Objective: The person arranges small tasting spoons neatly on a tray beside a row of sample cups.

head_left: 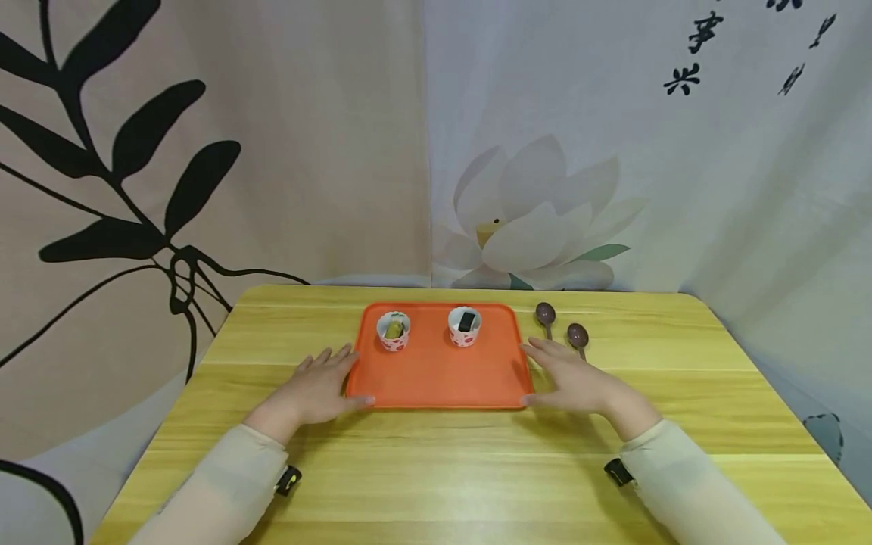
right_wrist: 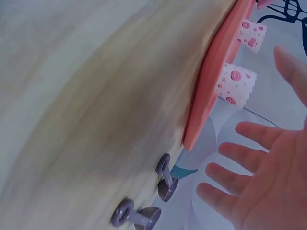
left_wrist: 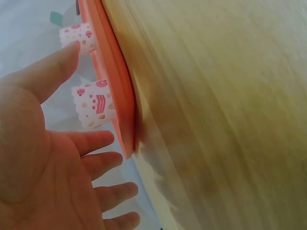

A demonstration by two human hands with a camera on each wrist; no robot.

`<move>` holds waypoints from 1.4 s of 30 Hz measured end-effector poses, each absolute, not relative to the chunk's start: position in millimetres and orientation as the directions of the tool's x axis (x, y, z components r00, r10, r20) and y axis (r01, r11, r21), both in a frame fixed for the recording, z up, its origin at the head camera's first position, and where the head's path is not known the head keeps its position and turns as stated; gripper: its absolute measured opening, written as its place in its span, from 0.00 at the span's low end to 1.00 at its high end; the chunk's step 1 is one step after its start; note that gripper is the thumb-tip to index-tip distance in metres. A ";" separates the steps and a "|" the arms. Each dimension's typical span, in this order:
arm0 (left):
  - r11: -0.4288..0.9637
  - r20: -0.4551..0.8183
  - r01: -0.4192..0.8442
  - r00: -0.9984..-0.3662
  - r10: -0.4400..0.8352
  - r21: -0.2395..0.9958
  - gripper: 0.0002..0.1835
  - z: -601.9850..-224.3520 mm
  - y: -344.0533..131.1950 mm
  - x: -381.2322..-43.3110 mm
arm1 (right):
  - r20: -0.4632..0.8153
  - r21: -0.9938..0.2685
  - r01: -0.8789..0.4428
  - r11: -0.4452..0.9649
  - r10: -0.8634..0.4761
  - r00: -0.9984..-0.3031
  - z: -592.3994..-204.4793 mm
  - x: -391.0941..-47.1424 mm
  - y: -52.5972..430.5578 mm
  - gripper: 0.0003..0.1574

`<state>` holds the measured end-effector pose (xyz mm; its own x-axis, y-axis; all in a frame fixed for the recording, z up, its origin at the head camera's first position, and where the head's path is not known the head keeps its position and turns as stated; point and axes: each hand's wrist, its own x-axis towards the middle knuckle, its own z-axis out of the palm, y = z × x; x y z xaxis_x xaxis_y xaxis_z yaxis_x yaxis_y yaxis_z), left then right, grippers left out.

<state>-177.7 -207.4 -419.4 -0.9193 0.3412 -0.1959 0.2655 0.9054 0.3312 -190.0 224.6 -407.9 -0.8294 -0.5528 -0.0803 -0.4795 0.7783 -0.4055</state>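
An orange tray (head_left: 439, 382) lies on the table. On it stand two white paper cups with a red and pink print: the left cup (head_left: 394, 344) holds a yellow-green piece (head_left: 394, 330), the right cup (head_left: 464, 337) a black and white piece (head_left: 466, 322). My left hand (head_left: 315, 387) is at the tray's left edge, fingers spread and straight, thumb near the front left corner. At the right edge is my right hand (head_left: 579, 381), its fingers spread the same way. Neither hand holds anything; whether fingertips touch the rim I cannot tell.
Two brown spoons, one farther spoon (head_left: 545, 313) and one nearer spoon (head_left: 577, 337), lie right of the tray, just beyond my right hand. The wooden table (head_left: 422, 477) ends at a printed curtain (head_left: 341, 151) behind.
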 end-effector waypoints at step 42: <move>0.912 -0.229 0.262 -0.911 0.342 0.316 0.55 -420.7 -203.3 -181.4 | -0.248 -0.307 -0.400 0.863 -0.479 -0.842 -417.8 -200.4 208.7 0.66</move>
<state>-181.4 -203.3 -420.7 -0.9115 0.3415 -0.2293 0.2621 0.9118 0.3162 -200.4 208.7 -417.8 -0.8422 -0.4788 -0.2480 -0.4003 0.8633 -0.3074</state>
